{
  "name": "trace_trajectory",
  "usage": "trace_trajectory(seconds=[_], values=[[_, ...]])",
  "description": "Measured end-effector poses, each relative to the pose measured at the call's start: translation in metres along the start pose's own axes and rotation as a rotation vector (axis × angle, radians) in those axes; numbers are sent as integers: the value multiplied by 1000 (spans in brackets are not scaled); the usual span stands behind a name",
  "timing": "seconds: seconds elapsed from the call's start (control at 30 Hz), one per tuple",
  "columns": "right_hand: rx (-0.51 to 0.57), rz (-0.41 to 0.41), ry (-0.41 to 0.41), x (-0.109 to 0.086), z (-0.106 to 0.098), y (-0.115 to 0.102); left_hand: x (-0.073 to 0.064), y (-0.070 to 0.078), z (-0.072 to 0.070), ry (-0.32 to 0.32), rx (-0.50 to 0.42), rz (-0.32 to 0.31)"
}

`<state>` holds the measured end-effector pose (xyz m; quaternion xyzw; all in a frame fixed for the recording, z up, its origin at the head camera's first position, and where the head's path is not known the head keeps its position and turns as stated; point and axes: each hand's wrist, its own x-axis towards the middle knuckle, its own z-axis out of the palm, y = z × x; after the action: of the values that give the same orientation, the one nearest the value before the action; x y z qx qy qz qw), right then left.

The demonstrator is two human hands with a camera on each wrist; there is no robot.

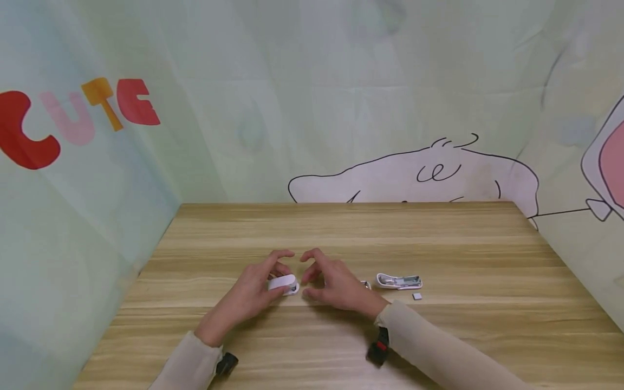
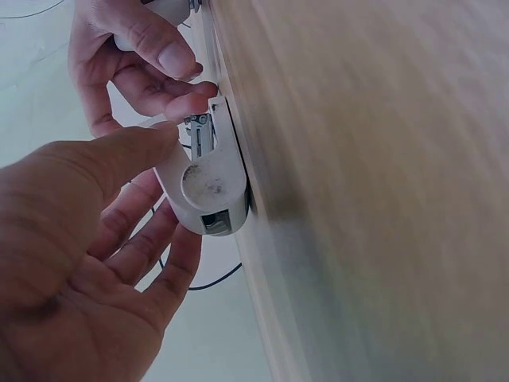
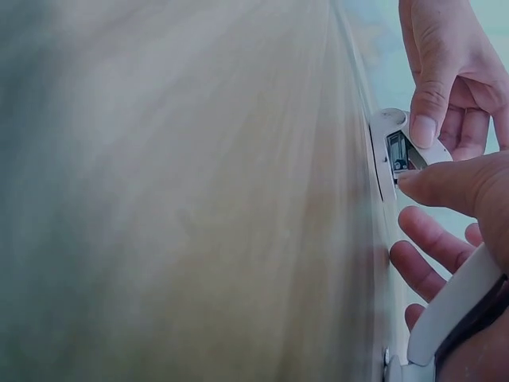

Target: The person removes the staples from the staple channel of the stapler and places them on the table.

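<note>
My left hand [image 1: 251, 290] holds a small white stapler [image 1: 281, 283] between its thumb and fingers, low at the tabletop. In the left wrist view the stapler [image 2: 213, 187] shows its rounded end and a metal part between its white arms. My right hand [image 1: 336, 284] faces it with curved, spread fingers and nothing pinched between them. Its thumb [image 3: 445, 187] comes close to the stapler's near end; contact is hard to tell. Beneath the right palm, partly hidden, another white object with metal at its end [image 3: 457, 306] stands on the table.
Right of my right wrist lies another white stapler [image 1: 398, 281], its metal insides showing. A small pale block [image 1: 416, 296] lies just in front of it. The wooden table [image 1: 341, 227] meets a printed cloth backdrop [image 1: 219, 135] at its back edge.
</note>
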<state>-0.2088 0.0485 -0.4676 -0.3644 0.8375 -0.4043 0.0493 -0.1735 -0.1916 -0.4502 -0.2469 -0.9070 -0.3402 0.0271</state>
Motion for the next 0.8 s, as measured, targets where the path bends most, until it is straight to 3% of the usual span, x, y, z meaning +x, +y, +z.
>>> trace_trajectory(seconds=[0.37, 0.8], values=[[22, 19, -6, 2, 4, 0, -1, 2, 0, -1, -6, -32], [33, 26, 1, 4, 7, -2, -3, 0, -1, 23, -15, -11]])
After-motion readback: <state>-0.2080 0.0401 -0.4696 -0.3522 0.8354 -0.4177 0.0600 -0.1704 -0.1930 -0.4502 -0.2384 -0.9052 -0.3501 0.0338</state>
